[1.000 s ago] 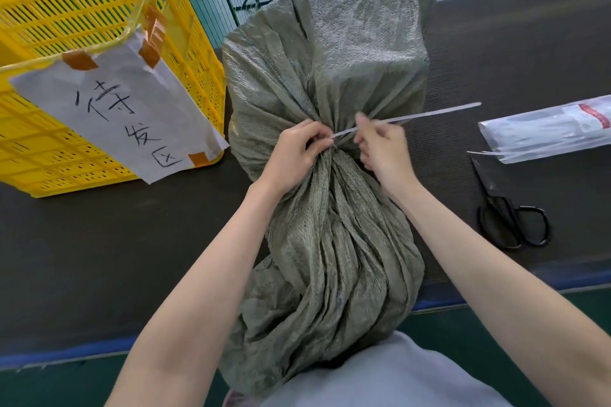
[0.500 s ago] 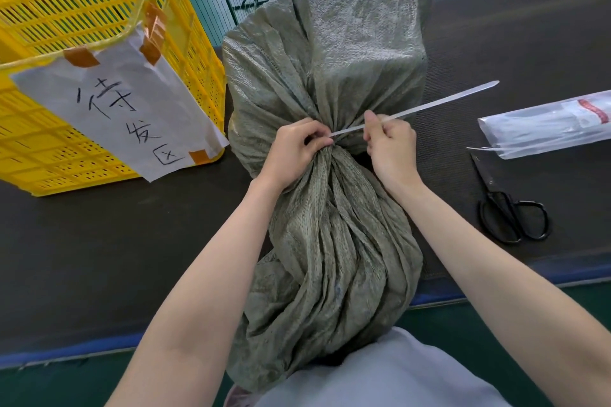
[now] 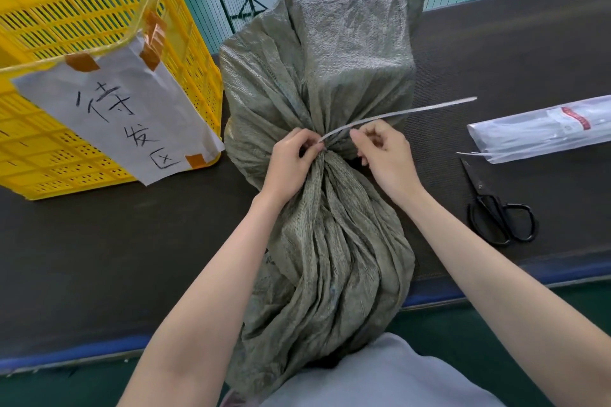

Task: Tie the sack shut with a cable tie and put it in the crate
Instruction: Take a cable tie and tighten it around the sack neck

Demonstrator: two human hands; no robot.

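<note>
While our left hand (image 3: pixel 292 158) pinches the cable tie (image 3: pixel 401 113) head at the sack (image 3: pixel 330 225) neck, our right hand (image 3: pixel 380 149) pinches its tail. That tail runs toward the frame's upper right, away from the crate (image 3: pixel 82 10) at upper left.

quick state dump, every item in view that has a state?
sack: neck gathered, lying on the table
cable tie: around the neck, tail sticking out right
left hand: pinching the tie at the neck
right hand: pinching the tail
crate: upright, paper label taped on
scissors: closed, lying on the table
</note>
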